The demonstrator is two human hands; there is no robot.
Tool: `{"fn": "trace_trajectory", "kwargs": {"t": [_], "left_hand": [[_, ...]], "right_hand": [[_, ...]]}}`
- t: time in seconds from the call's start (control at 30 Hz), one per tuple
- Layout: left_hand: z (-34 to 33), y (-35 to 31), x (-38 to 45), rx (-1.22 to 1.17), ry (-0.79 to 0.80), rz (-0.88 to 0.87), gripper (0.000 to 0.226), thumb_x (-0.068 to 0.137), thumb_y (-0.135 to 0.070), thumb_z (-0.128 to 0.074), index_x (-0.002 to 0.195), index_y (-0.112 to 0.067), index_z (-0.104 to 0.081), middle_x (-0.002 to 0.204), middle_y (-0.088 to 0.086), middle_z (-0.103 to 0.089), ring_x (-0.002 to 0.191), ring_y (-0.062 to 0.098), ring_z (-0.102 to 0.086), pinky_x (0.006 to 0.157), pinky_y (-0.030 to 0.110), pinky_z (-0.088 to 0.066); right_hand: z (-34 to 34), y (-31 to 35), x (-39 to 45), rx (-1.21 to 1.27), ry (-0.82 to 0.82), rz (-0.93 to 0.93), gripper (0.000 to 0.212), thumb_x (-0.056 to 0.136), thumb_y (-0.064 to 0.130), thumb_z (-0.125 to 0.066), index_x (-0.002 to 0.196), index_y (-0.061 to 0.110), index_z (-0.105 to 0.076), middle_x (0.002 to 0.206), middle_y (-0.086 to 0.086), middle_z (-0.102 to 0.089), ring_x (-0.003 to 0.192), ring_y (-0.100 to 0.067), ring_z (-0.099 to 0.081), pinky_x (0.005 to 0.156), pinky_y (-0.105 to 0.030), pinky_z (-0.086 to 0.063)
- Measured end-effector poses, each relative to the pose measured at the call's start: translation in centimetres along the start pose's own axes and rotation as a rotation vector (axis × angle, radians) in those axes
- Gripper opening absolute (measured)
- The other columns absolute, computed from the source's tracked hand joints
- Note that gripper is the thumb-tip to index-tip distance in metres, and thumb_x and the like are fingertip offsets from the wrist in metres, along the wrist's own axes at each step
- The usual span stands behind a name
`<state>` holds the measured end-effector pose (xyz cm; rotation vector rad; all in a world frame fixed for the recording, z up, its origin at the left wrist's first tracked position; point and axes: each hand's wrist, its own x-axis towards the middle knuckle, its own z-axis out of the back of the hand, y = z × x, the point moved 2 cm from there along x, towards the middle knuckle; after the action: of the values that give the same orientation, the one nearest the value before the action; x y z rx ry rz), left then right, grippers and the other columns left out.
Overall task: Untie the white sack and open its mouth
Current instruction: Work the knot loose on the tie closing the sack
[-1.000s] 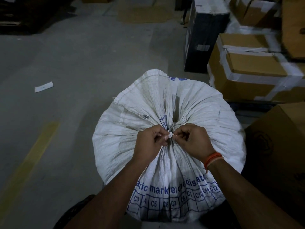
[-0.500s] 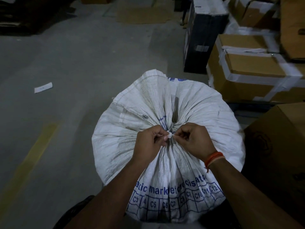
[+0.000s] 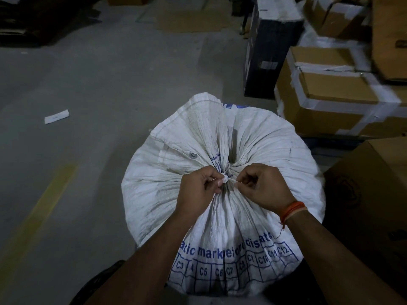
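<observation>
A full white woven sack (image 3: 264, 150) with blue print stands on the floor below me, its mouth gathered into pleats and bound by a thin white tie (image 3: 226, 178) at the middle. My left hand (image 3: 198, 190) pinches the knot of the tie from the left. From the right, my right hand (image 3: 262, 186) pinches a short strand of the tie that runs out from the knot. An orange thread band sits on my right wrist. The sack's mouth is closed, and its free flap fans out beyond the knot.
Taped cardboard boxes (image 3: 330, 93) are stacked at the right behind the sack, with a black box (image 3: 266, 53) beside them and a brown carton (image 3: 374, 194) close at the right. Grey concrete floor (image 3: 99, 84) lies to the left, with a paper scrap (image 3: 56, 116) and a yellow line (image 3: 37, 214).
My right hand has drawn slightly to the right, and a short strand of tie now shows between it and the knot. The sack stays closed.
</observation>
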<state>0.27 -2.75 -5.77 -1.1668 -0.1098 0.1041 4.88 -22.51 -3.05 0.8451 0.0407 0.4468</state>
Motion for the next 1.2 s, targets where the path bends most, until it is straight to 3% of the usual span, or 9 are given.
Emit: {"fn": "trace_trajectory", "kwargs": {"t": [0.13, 0.3, 0.43, 0.73, 1.0, 1.2], "left_hand": [[-0.1, 0.0, 0.0, 0.000, 0.010, -0.012, 0.007, 0.094, -0.006, -0.074, 0.089, -0.012, -0.075, 0.074, 0.001, -0.078, 0.065, 0.011, -0.077, 0.071, 0.036, -0.065], [-0.2, 0.2, -0.1, 0.014, 0.018, -0.035, 0.006, 0.093, -0.008, -0.074, 0.089, -0.013, -0.077, 0.074, 0.004, -0.077, 0.066, 0.015, -0.076, 0.070, 0.039, -0.065], [-0.1, 0.2, 0.0, 0.005, 0.021, -0.024, 0.008, 0.093, -0.008, -0.074, 0.090, -0.014, -0.077, 0.074, 0.002, -0.077, 0.066, 0.015, -0.076, 0.070, 0.037, -0.065], [-0.1, 0.2, 0.1, -0.021, 0.012, 0.002, 0.012, 0.093, -0.004, -0.073, 0.090, -0.015, -0.076, 0.072, 0.000, -0.077, 0.066, 0.015, -0.077, 0.074, 0.043, -0.066], [0.0, 0.2, 0.0, -0.003, 0.012, -0.009, 0.009, 0.092, -0.008, -0.075, 0.088, -0.016, -0.076, 0.072, 0.002, -0.077, 0.066, 0.017, -0.076, 0.072, 0.044, -0.064], [0.0, -0.1, 0.1, -0.025, 0.003, 0.027, 0.009, 0.092, -0.006, -0.075, 0.088, -0.014, -0.076, 0.074, 0.000, -0.078, 0.065, 0.014, -0.077, 0.070, 0.034, -0.064]], "right_hand": [[-0.4, 0.2, 0.1, -0.025, -0.025, 0.006, 0.012, 0.076, 0.008, -0.082, 0.072, 0.017, -0.075, 0.074, 0.007, -0.068, 0.070, -0.003, -0.065, 0.065, -0.007, -0.048], [-1.8, 0.4, 0.4, -0.024, -0.063, 0.038, 0.011, 0.076, 0.009, -0.083, 0.073, 0.015, -0.075, 0.075, 0.005, -0.066, 0.072, -0.007, -0.065, 0.067, -0.021, -0.056], [-1.7, 0.6, 0.3, -0.031, -0.051, 0.040, 0.010, 0.077, 0.012, -0.083, 0.075, 0.017, -0.076, 0.074, 0.008, -0.066, 0.070, -0.003, -0.063, 0.066, -0.013, -0.050], [-0.1, 0.1, 0.1, -0.005, -0.036, 0.001, 0.010, 0.077, 0.008, -0.084, 0.076, 0.015, -0.077, 0.077, 0.006, -0.070, 0.073, -0.004, -0.068, 0.070, -0.021, -0.058], [-2.1, 0.6, 0.4, -0.008, -0.087, 0.009, 0.012, 0.076, 0.007, -0.084, 0.075, 0.017, -0.076, 0.073, 0.014, -0.062, 0.073, 0.007, -0.062, 0.067, 0.000, -0.042], [-0.7, 0.2, 0.2, 0.016, -0.032, -0.019, 0.008, 0.078, 0.015, -0.084, 0.077, 0.019, -0.077, 0.075, 0.010, -0.071, 0.069, -0.004, -0.067, 0.065, -0.017, -0.054]]}}
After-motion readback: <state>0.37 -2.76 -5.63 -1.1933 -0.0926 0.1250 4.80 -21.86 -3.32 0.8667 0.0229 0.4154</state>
